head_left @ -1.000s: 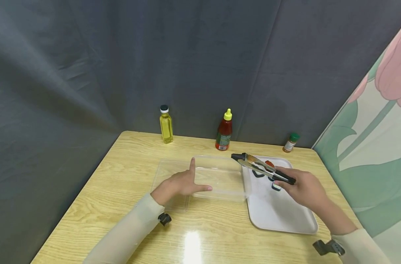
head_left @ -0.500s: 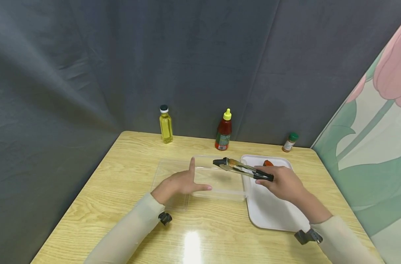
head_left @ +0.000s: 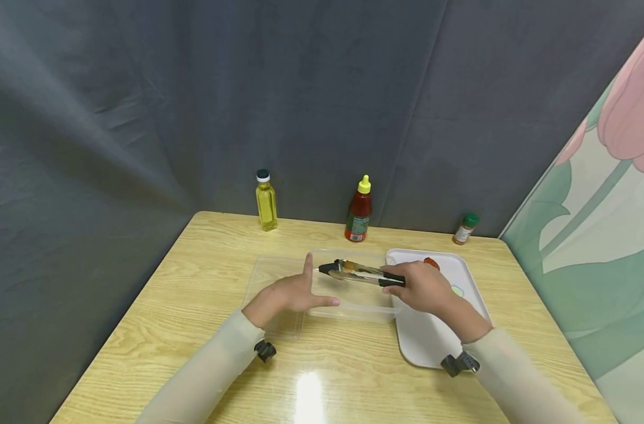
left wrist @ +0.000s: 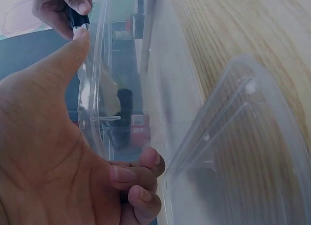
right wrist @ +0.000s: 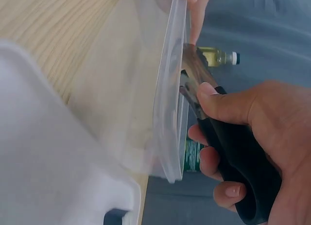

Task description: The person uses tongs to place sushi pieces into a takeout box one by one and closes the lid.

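Note:
Fingers of my left hand (head_left: 290, 294) (left wrist: 53, 132) curl against the end of a clear container (head_left: 360, 298) (right wrist: 167, 96), its thumb along the rim. My right hand (head_left: 424, 285) (right wrist: 284, 137) grips the black handles of metal tongs (head_left: 361, 274) (right wrist: 197, 72). The black tongs tips hang over the container's left part, near the left index finger; whether they hold anything I cannot tell. To the right lies a white tray (head_left: 425, 335) (right wrist: 53, 157) with a red item (head_left: 431, 262) and a small pale green-edged piece (head_left: 457, 290), partly behind the right hand.
A clear lid or second container (head_left: 266, 265) (left wrist: 238, 162) lies left, beneath the left hand. Along the table's back edge stand an oil bottle (head_left: 266, 206), a red sauce bottle (head_left: 359, 215) and a green-capped jar (head_left: 464, 231). Behind them hangs a grey curtain (head_left: 301, 106).
My right hand and the tongs have moved left, from above the tray to over the container. The left hand has stayed in place.

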`<state>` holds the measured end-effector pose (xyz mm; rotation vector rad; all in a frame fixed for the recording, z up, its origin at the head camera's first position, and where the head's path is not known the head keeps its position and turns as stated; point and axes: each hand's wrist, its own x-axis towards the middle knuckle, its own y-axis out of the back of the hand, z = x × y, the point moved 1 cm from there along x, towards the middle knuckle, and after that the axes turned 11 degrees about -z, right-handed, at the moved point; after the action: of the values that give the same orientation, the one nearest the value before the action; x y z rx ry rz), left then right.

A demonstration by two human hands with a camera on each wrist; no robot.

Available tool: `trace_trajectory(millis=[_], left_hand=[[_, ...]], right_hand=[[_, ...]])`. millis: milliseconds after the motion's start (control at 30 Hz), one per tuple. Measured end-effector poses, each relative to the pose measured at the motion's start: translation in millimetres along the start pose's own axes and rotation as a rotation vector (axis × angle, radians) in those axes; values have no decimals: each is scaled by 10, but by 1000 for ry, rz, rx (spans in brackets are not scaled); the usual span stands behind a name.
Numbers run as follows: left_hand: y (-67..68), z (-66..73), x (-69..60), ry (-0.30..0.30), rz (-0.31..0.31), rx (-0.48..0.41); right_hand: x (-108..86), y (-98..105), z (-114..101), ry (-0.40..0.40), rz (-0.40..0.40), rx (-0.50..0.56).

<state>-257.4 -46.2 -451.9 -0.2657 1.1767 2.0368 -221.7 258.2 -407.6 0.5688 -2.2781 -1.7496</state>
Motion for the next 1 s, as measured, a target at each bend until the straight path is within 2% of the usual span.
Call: trace_trajectory(millis=[167, 400, 700, 1000], left_hand=[[6, -3, 2, 2, -7, -9], [8, 13, 2, 17, 4, -4], [5, 9, 5, 35, -1, 2], [16, 13, -6, 36, 1, -2]], right_hand=[[134, -31, -100, -8, -33, -30], [277, -127, -132, -36, -51, -61], [271, -168, -143, -43, -72, -56], [116, -80, -15, -15, -97, 116]])
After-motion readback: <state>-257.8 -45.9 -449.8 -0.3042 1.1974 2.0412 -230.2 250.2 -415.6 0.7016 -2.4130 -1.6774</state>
